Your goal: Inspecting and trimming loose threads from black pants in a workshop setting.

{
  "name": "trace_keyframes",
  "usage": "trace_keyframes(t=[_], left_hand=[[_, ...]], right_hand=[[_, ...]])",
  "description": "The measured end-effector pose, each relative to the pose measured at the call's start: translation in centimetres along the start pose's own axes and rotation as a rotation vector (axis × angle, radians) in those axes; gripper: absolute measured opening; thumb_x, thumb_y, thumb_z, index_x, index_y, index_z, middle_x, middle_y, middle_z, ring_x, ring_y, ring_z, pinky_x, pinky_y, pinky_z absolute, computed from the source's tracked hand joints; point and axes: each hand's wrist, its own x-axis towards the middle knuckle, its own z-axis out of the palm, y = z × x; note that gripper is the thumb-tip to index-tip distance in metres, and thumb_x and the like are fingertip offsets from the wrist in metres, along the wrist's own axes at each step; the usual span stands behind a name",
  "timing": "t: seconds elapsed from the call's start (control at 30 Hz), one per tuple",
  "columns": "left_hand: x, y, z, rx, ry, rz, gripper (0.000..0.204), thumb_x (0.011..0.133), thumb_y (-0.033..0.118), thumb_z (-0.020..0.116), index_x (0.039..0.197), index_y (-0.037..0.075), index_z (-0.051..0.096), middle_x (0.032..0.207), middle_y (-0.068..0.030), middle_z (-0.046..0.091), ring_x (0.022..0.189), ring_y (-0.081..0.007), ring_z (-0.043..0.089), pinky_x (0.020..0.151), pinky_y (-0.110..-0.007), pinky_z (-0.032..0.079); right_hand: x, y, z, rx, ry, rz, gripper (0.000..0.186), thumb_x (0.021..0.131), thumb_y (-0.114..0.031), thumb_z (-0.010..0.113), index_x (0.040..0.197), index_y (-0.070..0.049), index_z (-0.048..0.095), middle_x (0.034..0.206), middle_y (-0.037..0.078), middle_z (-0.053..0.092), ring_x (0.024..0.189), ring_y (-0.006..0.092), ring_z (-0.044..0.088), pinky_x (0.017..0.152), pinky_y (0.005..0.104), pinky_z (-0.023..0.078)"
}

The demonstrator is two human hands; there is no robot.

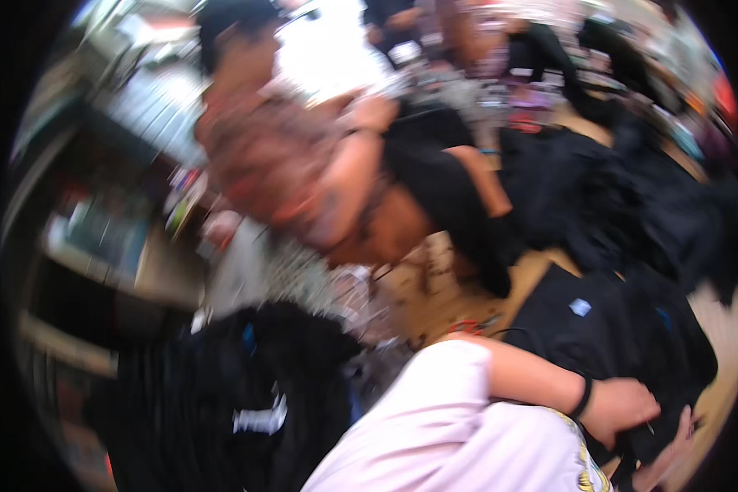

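Observation:
A black garment [607, 320] with a small pale tag lies on the wooden table at my right. Over its near edge rests my left hand [619, 406], a black band around the wrist, its fingers curled closed. A tiny light tip shows by the fingertips, too blurred to name. Close beside it, low at the right, my right hand [671, 457] is partly in view, smeared by motion, so its grip is unclear. My pale pink sleeve [435, 410] crosses the lower middle.
A heap of black garments [238, 402] stands at the lower left. More black cloth [566, 180] covers the wooden table [422, 303] farther off. A person in black [369, 180] leans over the table nearby, and other people work behind. Shelves [98, 238] line the left.

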Motion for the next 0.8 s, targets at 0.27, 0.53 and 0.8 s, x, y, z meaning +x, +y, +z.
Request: trace_keyframes(t=[0.27,0.53,0.8], left_hand=[[-1.2,-1.5,-0.1,-0.301,0.560,-0.505,0.029,0.086,0.017,0.064,0.082,-0.011,0.065,0.078,-0.0296,0.064,0.079,-0.0439,0.065,0.069,-0.045,0.053],[-0.9,-1.0,-1.4,-0.345,0.457,-0.573,0.037,0.096,0.023,0.056,0.090,-0.013,0.064,0.084,-0.0308,0.065,0.085,-0.0431,0.065,0.074,-0.043,0.052],[-4.1,-3.3,-3.5,-0.729,0.355,-0.845,0.037,0.100,0.033,0.055,0.094,0.000,0.072,0.081,-0.0052,0.069,0.082,-0.0132,0.061,0.078,-0.032,0.050]], right_hand=[[9.2,-10.3,5.7,0.729,-0.038,0.774,0.037,0.102,-0.023,0.049,0.131,0.000,0.055,0.110,0.011,0.069,0.049,0.0036,0.030,0.046,0.0171,0.024],[4.4,1.4,4.8,-0.076,-0.053,-0.194,0.026,0.103,-0.012,0.049,0.126,-0.005,0.059,0.093,0.005,0.069,0.065,0.0080,0.056,0.060,0.0203,0.045],[4.2,-2.6,7.1,0.305,-0.046,0.531,0.025,0.096,-0.010,0.060,0.115,0.003,0.069,0.114,0.014,0.071,0.109,0.0221,0.064,0.100,0.0309,0.046]])
